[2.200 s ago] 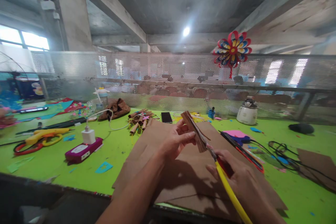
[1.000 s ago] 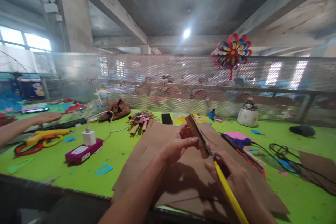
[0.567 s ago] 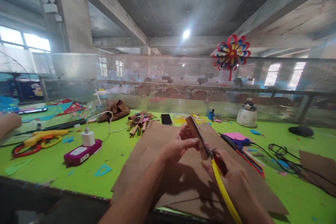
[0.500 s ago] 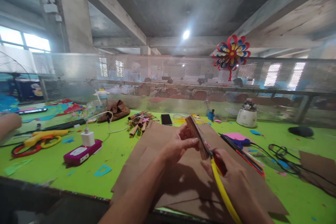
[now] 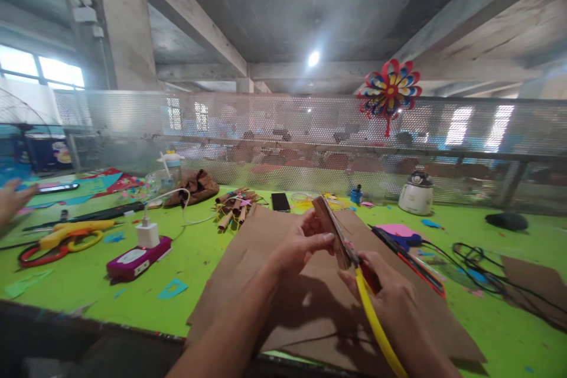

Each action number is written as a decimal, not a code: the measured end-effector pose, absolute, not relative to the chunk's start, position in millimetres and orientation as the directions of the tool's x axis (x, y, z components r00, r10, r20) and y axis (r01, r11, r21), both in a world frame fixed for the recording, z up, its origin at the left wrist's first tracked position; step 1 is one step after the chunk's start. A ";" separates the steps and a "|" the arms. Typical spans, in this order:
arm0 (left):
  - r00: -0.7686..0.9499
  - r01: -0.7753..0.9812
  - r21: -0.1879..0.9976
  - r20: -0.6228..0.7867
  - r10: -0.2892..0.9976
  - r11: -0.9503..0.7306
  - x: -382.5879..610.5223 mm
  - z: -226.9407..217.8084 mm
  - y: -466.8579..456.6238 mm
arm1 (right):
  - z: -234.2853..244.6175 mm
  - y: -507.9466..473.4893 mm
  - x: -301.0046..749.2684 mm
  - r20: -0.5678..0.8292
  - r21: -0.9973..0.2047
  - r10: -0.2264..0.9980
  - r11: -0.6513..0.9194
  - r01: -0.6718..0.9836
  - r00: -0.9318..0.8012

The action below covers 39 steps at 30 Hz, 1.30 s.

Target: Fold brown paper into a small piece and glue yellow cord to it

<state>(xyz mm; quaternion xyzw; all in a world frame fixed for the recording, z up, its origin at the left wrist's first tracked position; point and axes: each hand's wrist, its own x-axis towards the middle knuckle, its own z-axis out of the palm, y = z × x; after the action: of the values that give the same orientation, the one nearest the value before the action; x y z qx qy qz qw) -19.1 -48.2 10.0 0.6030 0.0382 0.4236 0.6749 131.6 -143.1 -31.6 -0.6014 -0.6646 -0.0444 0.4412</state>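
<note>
My left hand (image 5: pixel 305 242) grips a narrow folded strip of brown paper (image 5: pixel 329 221), thumb on its near face. Yellow-handled scissors (image 5: pixel 370 313) are in my right hand (image 5: pixel 390 292), fingers closed round the handles. Their blades lie along the right edge of the strip; whether they are cutting into it I cannot tell. Beneath both hands a large brown paper sheet (image 5: pixel 234 271) is spread on the green table (image 5: pixel 195 301). My right fingers partly hide the handles.
Left are a purple power strip (image 5: pixel 137 260) with a white charger, and a yellow glue gun (image 5: pixel 75 231). Behind the sheet lie small brown paper rolls (image 5: pixel 230 212) and a phone (image 5: pixel 280 202). Black cables (image 5: pixel 476 263) lie right. Another person's hand (image 5: pixel 13 201) reaches in at far left.
My hands, the paper strip and the scissors stay almost in place. At the far left, the other person's hand has shifted and its fingers now show spread.
</note>
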 end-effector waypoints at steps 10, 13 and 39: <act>0.651 -0.521 0.851 0.443 0.617 -0.061 -19.0 10.5 -47.1 | -29.9 -145.0 133.2 0.630 -0.462 0.766 0.238 0.854 0.127; 0.649 -0.522 0.852 0.433 0.625 -0.048 -18.9 10.1 -46.3 | -31.9 -144.3 134.3 0.640 -0.455 0.754 0.219 0.863 0.145; 0.702 -0.474 0.873 0.293 0.649 0.119 -22.4 1.0 -33.6 | -38.6 -131.7 294.1 0.379 -0.163 0.821 -0.394 0.904 0.426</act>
<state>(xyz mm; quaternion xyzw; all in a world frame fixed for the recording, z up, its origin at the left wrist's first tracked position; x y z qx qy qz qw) -22.4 -33.6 1.0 0.5459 0.0804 0.3777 0.7436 294.1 -131.7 -38.6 -0.8264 -0.5221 -0.1196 0.1739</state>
